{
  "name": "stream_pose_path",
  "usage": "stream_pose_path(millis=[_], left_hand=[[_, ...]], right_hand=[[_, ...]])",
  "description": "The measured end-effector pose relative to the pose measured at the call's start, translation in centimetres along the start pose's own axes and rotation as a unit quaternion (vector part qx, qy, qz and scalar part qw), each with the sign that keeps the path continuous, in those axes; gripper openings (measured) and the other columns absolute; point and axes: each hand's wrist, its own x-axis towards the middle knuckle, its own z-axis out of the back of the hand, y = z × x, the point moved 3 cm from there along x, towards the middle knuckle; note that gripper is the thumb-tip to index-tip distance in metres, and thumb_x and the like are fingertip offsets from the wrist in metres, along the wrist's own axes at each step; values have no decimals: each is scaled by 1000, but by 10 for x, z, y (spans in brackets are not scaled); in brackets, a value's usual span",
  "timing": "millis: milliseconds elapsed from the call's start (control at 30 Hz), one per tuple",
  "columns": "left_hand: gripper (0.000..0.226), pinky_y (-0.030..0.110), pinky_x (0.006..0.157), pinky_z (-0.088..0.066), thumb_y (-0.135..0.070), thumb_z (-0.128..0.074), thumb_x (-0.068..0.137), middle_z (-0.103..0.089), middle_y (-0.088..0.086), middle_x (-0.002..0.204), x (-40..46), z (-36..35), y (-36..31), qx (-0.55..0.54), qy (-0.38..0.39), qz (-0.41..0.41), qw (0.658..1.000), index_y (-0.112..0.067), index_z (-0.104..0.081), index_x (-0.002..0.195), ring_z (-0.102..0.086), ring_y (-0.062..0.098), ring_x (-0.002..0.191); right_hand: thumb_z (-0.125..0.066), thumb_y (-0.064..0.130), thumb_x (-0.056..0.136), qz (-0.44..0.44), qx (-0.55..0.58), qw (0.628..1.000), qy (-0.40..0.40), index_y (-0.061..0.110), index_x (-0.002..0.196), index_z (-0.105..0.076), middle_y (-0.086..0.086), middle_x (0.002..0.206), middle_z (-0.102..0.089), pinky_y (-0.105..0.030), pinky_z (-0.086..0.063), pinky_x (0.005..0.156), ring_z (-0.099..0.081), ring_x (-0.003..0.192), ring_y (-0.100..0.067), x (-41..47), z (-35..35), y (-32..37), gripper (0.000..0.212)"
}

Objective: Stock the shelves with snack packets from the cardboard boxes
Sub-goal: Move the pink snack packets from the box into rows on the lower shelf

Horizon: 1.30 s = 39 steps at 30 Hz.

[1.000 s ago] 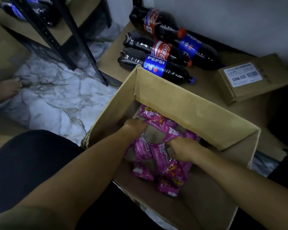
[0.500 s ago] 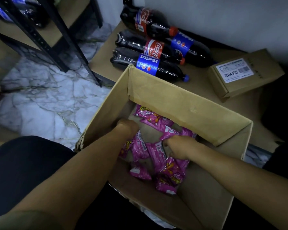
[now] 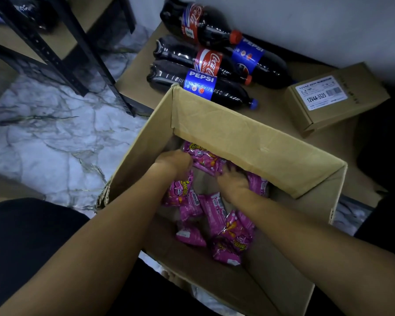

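Box (image 3: 249,142): matt cardboard, I see creases
Packets (image 3: 214,213): glossy pink foil (crinkled)
Floor (image 3: 43,137): polished marble
Bottles (image 3: 214,90): shiny plastic

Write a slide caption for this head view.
Both hands reach among pink snack packets in a cardboard box.

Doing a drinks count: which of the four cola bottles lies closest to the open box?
The Pepsi bottle with its blue cap, alongside the cardboard box rim.
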Motion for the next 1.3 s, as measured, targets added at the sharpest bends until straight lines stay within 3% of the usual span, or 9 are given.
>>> stream_pose_path(millis=[100, 233, 367, 567, 800, 900, 1100, 1200, 1300], left_hand=[[10, 38, 81, -52, -22, -65, 91, -59, 5, 98, 0, -5, 3, -11, -2, 0, 1000, -18, -56, 87, -60, 27, 91], [8, 39, 82, -54, -22, -63, 93, -61, 6, 98, 0, -7, 3, -34, -8, -3, 999, -15, -59, 91, -62, 27, 90], [6, 41, 83, -55, -19, -63, 93, -60, 5, 96, -3, -1, 0, -32, -6, -8, 999, -14, -60, 92, -63, 27, 92], [10, 42, 83, -56, -19, -60, 94, -63, 7, 101, -20, 14, -12, -2, -26, -6, 1000, -11, -64, 99, -65, 29, 91], [10, 35, 72, -49, -20, -63, 91, -68, 5, 96, -58, 70, -9, -14, -94, -23, 995, -14, -69, 96, -64, 25, 87], [9, 33, 77, -51, -20, -68, 85, -69, 1, 89, -76, 101, 1, -26, -122, -32, 992, -14, -70, 92, -64, 22, 87], [14, 22, 66, -48, -25, -75, 84, -67, -6, 84, -131, 185, 0, -62, -152, -55, 985, -20, -67, 95, -56, 4, 66], [12, 8, 54, -39, -24, -76, 85, -70, -8, 81, -164, 223, -2, -90, -155, -59, 982, -20, -69, 93, -55, -7, 57], [9, 13, 62, -44, -20, -77, 84, -71, -10, 74, -205, 262, -1, -127, -182, -73, 972, -21, -70, 90, -60, -3, 61]], right_hand=[[-48, 2, 99, -14, 5, 1000, -26, 8, 156, -20, -22, 162, -9, -48, -42, 106, -25, 144, -43, 0, -2, -5, 64], [-46, 8, 102, -8, 7, 999, -33, 9, 154, -26, -26, 153, -29, -49, -46, 101, -36, 138, -44, -1, -3, -7, 56], [-51, -4, 95, 36, 13, 997, -63, 8, 148, -38, -22, 139, -49, -46, -48, 97, -45, 131, -39, -8, 4, 0, 56], [-65, -6, 83, 71, 135, 981, -122, 13, 145, -32, -16, 113, -56, -44, -47, 68, -63, 103, -39, -36, 27, -1, 73], [-66, 12, 84, 124, 211, 946, -214, 19, 132, -46, -9, 125, -56, -44, -54, 84, -59, 112, -35, -77, 67, -27, 53], [-68, 16, 80, 146, 246, 925, -251, 21, 121, -51, -4, 116, -57, -41, -52, 83, -59, 107, -31, -95, 95, -43, 44], [-72, 20, 78, 178, 220, 910, -304, 17, 122, -56, -6, 112, -58, -42, -53, 81, -61, 102, -28, -139, 165, -61, 46], [-71, 23, 78, 202, 191, 900, -336, 25, 128, -54, -3, 114, -59, -41, -53, 82, -61, 103, -27, -169, 205, -64, 53], [-70, 26, 77, 225, 167, 877, -392, 31, 130, -51, 0, 117, -60, -40, -53, 86, -60, 106, -22, -207, 250, -71, 57]])
